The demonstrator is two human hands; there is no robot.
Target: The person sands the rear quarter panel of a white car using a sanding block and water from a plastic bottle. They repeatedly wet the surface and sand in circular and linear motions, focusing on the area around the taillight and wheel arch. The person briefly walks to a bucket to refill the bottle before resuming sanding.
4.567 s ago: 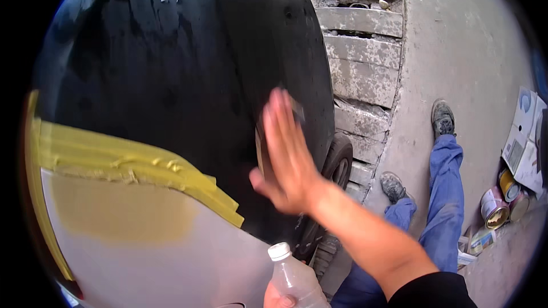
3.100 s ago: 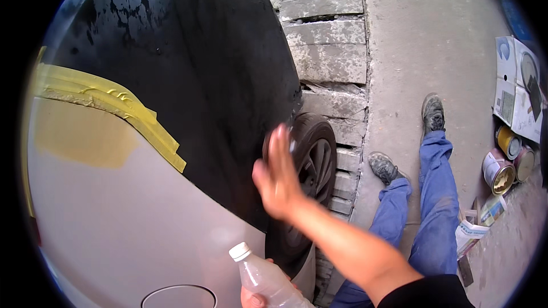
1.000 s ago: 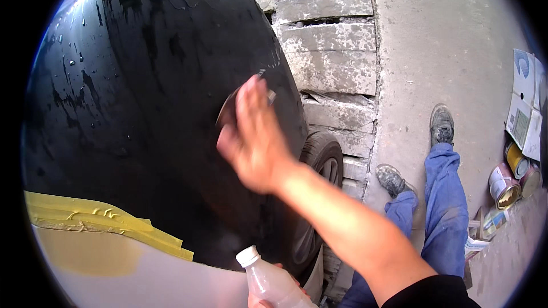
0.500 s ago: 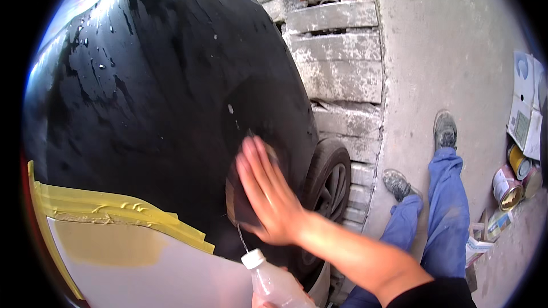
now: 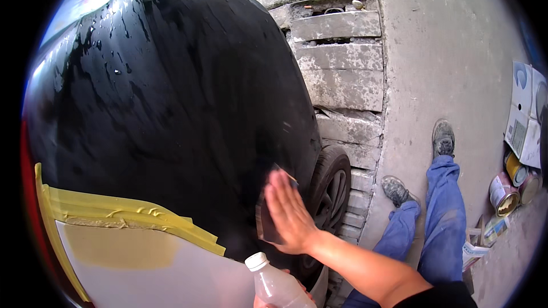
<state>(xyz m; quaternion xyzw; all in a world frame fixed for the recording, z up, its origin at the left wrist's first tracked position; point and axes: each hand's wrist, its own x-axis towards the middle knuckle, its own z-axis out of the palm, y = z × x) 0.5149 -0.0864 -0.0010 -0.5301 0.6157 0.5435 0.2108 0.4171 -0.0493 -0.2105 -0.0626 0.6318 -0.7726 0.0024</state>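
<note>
Against the black wet car panel [image 5: 188,91], my right hand [image 5: 291,214] lies with its fingers extended and pressed together. Under the palm it holds a dark sheet of sandpaper [image 5: 264,225], whose edges show on both sides of the fingers. Low in the picture, my left hand [image 5: 261,302] is wrapped round a clear plastic bottle [image 5: 279,286] with a white cap, tilted toward the panel; most of that hand is behind the bottle or cut off. Yellow masking tape [image 5: 131,208] borders the black area, above a pale panel [image 5: 211,279] with a tan patch.
A car wheel [image 5: 331,191] sits just right of my right hand. Beyond it run worn concrete slabs [image 5: 342,60] with gaps. Two legs in blue trousers [image 5: 445,211] stand on the floor. At the far right are paint cans [image 5: 503,194] and a cardboard box [image 5: 525,114].
My right hand has slid right and down across the panel with the sandpaper. A thin stream of water left the bottle cap before; now none shows. The bottle has barely shifted.
</note>
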